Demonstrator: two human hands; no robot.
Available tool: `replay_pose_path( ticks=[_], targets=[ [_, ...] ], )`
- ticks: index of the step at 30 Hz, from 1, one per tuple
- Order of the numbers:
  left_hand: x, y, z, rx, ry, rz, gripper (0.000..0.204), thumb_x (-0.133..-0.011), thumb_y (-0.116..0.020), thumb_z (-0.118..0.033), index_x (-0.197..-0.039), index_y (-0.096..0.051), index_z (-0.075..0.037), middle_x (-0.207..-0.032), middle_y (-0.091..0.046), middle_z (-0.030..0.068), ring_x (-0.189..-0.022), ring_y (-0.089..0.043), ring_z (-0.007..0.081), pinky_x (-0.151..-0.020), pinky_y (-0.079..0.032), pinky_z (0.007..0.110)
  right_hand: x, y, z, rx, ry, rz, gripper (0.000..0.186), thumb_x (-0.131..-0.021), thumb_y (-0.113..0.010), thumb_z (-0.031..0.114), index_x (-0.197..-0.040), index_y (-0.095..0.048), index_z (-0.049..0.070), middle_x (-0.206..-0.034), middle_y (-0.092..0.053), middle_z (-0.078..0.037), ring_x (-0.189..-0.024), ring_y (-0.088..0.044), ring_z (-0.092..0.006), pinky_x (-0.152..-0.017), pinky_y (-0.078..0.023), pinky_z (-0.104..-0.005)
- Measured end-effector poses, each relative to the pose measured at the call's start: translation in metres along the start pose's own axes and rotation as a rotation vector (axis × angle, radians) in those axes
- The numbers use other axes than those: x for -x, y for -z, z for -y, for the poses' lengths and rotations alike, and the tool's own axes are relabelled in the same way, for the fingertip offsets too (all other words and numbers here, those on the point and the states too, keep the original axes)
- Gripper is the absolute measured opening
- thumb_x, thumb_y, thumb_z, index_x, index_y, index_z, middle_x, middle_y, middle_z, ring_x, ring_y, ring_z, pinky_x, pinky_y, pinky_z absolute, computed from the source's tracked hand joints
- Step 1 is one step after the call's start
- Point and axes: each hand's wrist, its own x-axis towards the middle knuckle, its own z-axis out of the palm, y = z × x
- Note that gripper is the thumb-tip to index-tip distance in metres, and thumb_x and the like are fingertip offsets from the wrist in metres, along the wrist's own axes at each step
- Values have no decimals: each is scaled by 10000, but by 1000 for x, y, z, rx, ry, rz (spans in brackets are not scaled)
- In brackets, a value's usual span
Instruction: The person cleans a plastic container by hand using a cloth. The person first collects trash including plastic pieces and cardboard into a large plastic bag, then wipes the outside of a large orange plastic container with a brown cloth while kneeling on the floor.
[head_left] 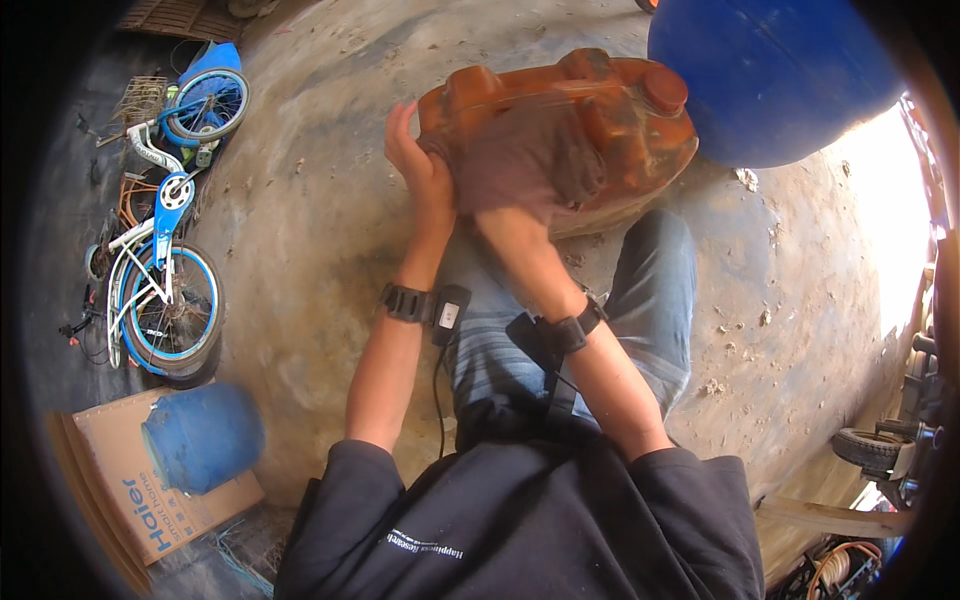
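Observation:
An orange-brown, dirt-smeared plastic jerrycan with a red screw cap lies in front of my knees. My left hand rests against its left end, fingers stretched upward and palm side toward the can. A brownish-purple cloth is spread over the near side of the jerrycan. Under its lower edge goes my right hand, pressing the cloth to the can; its fingers are hidden by the fabric, which is a little blurred.
Beyond the jerrycan at the right stands a big blue barrel. On the left lie a blue-and-white bicycle, a cardboard box and a small blue drum. A black wheel is at the right edge.

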Motion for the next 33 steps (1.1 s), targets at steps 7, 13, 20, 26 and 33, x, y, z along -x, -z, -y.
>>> replay_pose_path(
  ticks=[7, 13, 20, 26, 33],
  targets=[
    [-3, 2, -5, -11, -35, 70, 571, -828, -365, 111, -1386, -339, -6, -1461, -300, 204, -1355, -250, 356, -1118, -205, 450, -11, -2, 14, 19, -118, -191, 235, -869, -538, 197, -984, -634, 16, -950, -622, -194, -924, -584, -365, -802, -449, -440],
    [-7, 1, -4, -21, 51, 19, 514, -882, -422, 31, -1387, -360, -36, -1390, -402, 197, -1315, -325, 368, -1089, -245, 450, -10, 7, -2, 102, 154, -287, 201, -861, -551, 202, -924, -619, 24, -894, -612, -194, -887, -588, -366, -773, -457, -434],
    [-44, 34, -15, -538, 339, 57, 261, -935, -520, -239, -1127, -530, -62, -1120, -601, 188, -1077, -529, 399, -869, -411, 451, 4, 24, -9, 87, 23, -182, 193, -843, -558, 176, -950, -598, 21, -891, -612, -195, -867, -594, -369, -765, -462, -439],
    [-67, 20, 2, -59, 365, 119, 381, -967, -445, -238, -894, -603, 100, -862, -625, 311, -836, -596, 463, -712, -454, 464, 18, 16, -21, 107, 102, -185, 198, -834, -553, 156, -971, -593, 19, -893, -614, -196, -855, -599, -375, -753, -465, -445],
    [-38, -16, 8, -74, 16, 157, 358, -973, -409, -152, -1186, -522, 114, -1130, -584, 277, -1009, -560, 426, -866, -444, 443, 13, -9, -35, 185, 135, -178, 202, -826, -546, 132, -985, -596, 18, -894, -618, -198, -841, -605, -379, -738, -468, -453]
  ],
)
